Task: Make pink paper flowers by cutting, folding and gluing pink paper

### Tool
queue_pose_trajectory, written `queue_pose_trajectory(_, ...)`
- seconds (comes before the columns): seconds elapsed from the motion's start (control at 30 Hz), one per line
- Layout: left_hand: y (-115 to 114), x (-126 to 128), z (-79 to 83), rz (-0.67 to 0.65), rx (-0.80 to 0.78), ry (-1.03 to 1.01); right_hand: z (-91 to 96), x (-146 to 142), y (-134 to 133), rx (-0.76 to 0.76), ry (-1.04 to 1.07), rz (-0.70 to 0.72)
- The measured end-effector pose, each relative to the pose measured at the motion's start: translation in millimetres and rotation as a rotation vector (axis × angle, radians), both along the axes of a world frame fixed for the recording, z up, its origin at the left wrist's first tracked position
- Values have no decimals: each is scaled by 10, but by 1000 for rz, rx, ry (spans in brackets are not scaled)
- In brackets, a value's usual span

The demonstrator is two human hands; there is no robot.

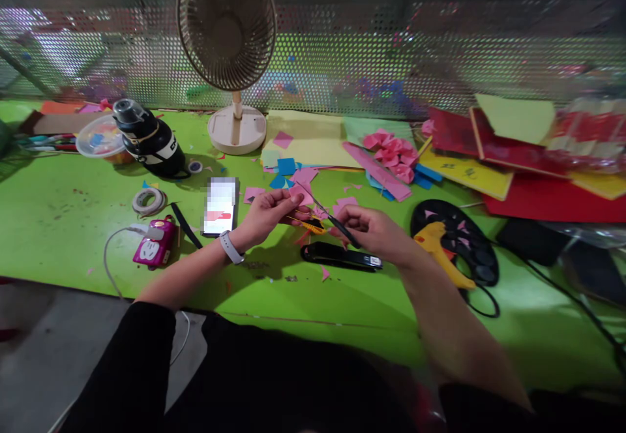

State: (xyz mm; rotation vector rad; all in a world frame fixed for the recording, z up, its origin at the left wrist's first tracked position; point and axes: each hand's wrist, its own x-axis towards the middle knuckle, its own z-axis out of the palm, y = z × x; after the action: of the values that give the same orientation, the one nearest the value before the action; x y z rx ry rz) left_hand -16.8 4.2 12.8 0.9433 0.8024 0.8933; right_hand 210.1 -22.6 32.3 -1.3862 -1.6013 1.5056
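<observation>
My left hand (267,213) pinches a small piece of pink paper (302,194) between thumb and fingers. In my right hand (372,229) is a pair of dark-handled scissors (346,229), its blades pointing up and left at the paper. Whether the blades touch the paper I cannot tell. Just below both hands lies a yellow-and-black utility knife (313,225), partly covered by the fingers. A black stapler (342,256) rests on the green table (274,296) nearer to me. Pink and blue paper squares (286,166) are scattered beyond my hands.
A fan (237,130) stands at the back. To the left are a black bottle (159,149), a phone (220,208), a tape roll (149,201) and a magenta charger (155,244). Folded pink paper flowers (391,152), red card (548,198) and a yellow banana-shaped item (435,244) lie right.
</observation>
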Motion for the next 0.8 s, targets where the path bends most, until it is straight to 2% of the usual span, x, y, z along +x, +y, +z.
queue_pose_trajectory(0.2,42,-22,-30,24,17,10,-19,10,-1,-14,15,7)
queue_pose_trajectory(0.43,38,-22,-46,-10,27,-2,-24,4,-1,-32,36,12)
queue_pose_trajectory(0.67,50,-20,-76,48,32,19,-9,20,5,-22,13,7)
queue_pose_trajectory(0.8,48,-28,-82,21,45,45,-17,19,2,-49,17,13)
